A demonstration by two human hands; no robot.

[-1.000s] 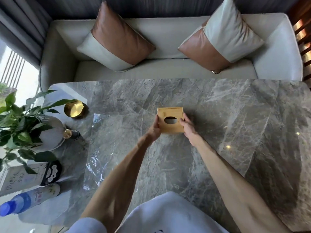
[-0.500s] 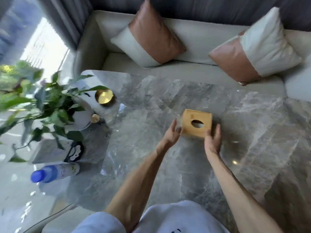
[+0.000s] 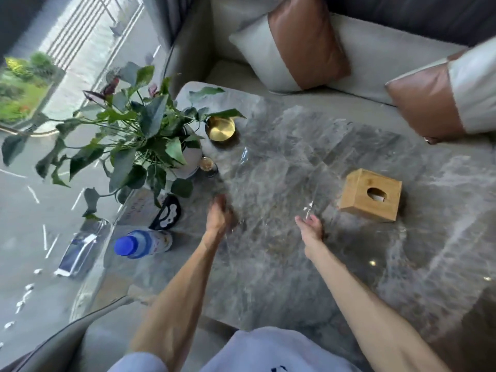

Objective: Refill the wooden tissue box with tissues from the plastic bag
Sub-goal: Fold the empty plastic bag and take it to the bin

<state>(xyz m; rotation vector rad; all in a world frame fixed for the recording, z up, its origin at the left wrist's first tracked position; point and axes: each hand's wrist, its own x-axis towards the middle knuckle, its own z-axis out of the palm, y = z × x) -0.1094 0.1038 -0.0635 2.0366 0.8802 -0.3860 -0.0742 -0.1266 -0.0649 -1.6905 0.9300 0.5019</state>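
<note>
The wooden tissue box stands on the marble table at the right, and a bit of white tissue shows in its oval hole. A clear plastic bag lies flat on the table to the left of the box and looks empty. My left hand rests on the bag's left edge with its fingers curled; blur hides whether it grips. At the bag's right edge my right hand has its fingers apart, a hand's width short of the box.
A potted plant in a white pot, a gold dish and a small gold-lidded jar crowd the table's left side. A blue-capped bottle lies near the left edge. The sofa with cushions runs along the far side.
Both hands have let go of the wooden box and moved left onto the plastic bag. My head has turned left, so the box now sits at the right.
</note>
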